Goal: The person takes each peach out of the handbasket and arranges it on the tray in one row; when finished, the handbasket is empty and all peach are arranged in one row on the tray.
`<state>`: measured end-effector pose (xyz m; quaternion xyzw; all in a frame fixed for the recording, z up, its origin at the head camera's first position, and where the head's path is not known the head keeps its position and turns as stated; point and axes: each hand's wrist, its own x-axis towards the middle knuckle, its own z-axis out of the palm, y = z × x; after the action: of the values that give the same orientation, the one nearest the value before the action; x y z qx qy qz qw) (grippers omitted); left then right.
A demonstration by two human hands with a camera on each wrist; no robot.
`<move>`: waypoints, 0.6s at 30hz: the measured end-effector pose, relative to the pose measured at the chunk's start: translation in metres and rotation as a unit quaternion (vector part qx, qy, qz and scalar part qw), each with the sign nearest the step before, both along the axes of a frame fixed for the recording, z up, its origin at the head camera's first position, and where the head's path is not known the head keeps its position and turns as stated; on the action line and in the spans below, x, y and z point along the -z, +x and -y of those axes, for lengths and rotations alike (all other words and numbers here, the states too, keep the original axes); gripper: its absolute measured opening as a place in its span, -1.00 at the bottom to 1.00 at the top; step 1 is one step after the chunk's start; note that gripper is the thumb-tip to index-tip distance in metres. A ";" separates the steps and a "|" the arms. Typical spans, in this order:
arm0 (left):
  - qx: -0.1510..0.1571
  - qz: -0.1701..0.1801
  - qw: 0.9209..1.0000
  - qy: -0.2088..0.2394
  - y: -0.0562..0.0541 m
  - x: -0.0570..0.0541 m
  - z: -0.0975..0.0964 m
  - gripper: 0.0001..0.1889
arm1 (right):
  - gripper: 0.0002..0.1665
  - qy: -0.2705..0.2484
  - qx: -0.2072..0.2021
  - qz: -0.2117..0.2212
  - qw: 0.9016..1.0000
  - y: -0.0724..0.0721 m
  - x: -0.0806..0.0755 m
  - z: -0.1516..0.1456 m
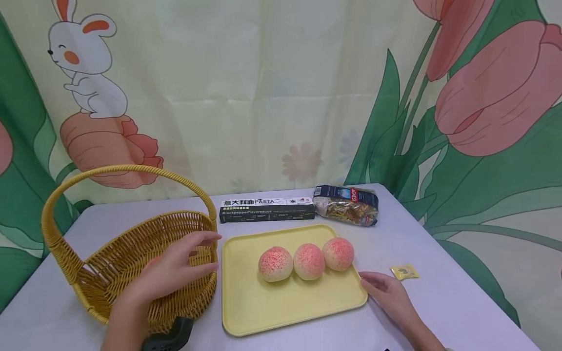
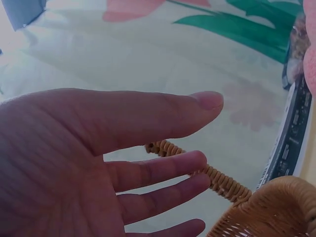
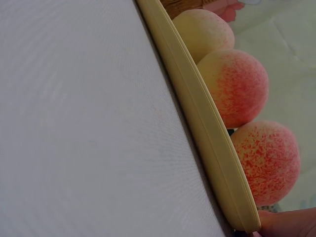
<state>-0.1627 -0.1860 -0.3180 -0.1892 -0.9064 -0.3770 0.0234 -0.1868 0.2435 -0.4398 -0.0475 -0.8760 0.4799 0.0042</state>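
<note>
My left hand [image 1: 173, 265] is over the wicker basket [image 1: 110, 253], its thumb and fingers spread and holding nothing. Its palm and thumb [image 2: 158, 116] show in the left wrist view. A pinkish thing [image 1: 151, 263] in the basket is mostly hidden behind that hand. Beside the basket lies a yellow tray [image 1: 263, 307] bearing three peaches: left [image 1: 275, 264], middle [image 1: 309, 262] and right [image 1: 338, 254]. With thumb and fingers my right hand [image 1: 388, 295] pinches the tray's right rim near its front corner. Only part of this hand shows in the right wrist view.
Behind the tray stand a black-and-white pasta box [image 1: 267, 210] and a clear bag of pasta [image 1: 347, 204]. A small yellow packet [image 1: 405, 272] lies right of the right hand. The basket's tall handle [image 1: 127, 168] arches above it. A printed curtain [image 1: 219, 97] hangs behind the table.
</note>
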 end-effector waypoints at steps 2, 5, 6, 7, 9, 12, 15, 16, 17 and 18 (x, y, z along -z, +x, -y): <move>0.004 -0.001 1.000 0.006 0.000 0.000 0.003 -0.50 | -0.61 0.003 -0.002 -0.006 1.000 0.000 0.000 0.000; 0.004 0.000 1.000 0.012 0.000 0.000 0.007 -0.50 | -0.62 0.002 -0.005 -0.010 1.000 0.000 0.000 0.000; 0.005 0.001 1.000 0.014 0.000 0.000 0.009 -0.51 | -0.62 0.002 -0.006 -0.010 1.000 0.000 -0.001 0.000; 0.002 0.002 1.000 0.015 0.001 -0.001 0.010 -0.51 | -0.62 0.002 -0.005 -0.010 1.000 0.000 -0.001 0.000; -0.009 0.002 1.000 0.014 0.001 -0.001 0.013 -0.52 | -0.61 0.002 -0.005 -0.009 1.000 0.000 -0.001 0.000; -0.023 0.004 1.000 0.017 0.001 0.000 0.017 -0.50 | -0.61 0.003 -0.003 -0.008 1.000 0.000 -0.001 0.000; -0.034 0.010 0.999 0.016 -0.001 0.004 0.022 -0.45 | -0.61 0.000 -0.001 -0.008 1.000 0.000 0.000 0.000; -0.037 0.013 0.999 0.014 -0.002 0.005 0.023 -0.42 | -0.62 0.000 -0.001 -0.008 1.000 0.000 0.000 0.000; -0.039 0.018 0.999 0.013 -0.003 0.007 0.025 -0.39 | -0.62 0.000 0.000 -0.009 1.000 0.000 0.000 0.000; -0.043 0.021 0.999 0.011 -0.003 0.008 0.026 -0.37 | -0.62 0.001 -0.001 -0.009 1.000 0.000 0.000 0.000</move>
<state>-0.1659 -0.2124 -0.3259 -0.1423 -0.9098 -0.3892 0.0226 -0.1867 0.2433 -0.4398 -0.0426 -0.8763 0.4797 0.0119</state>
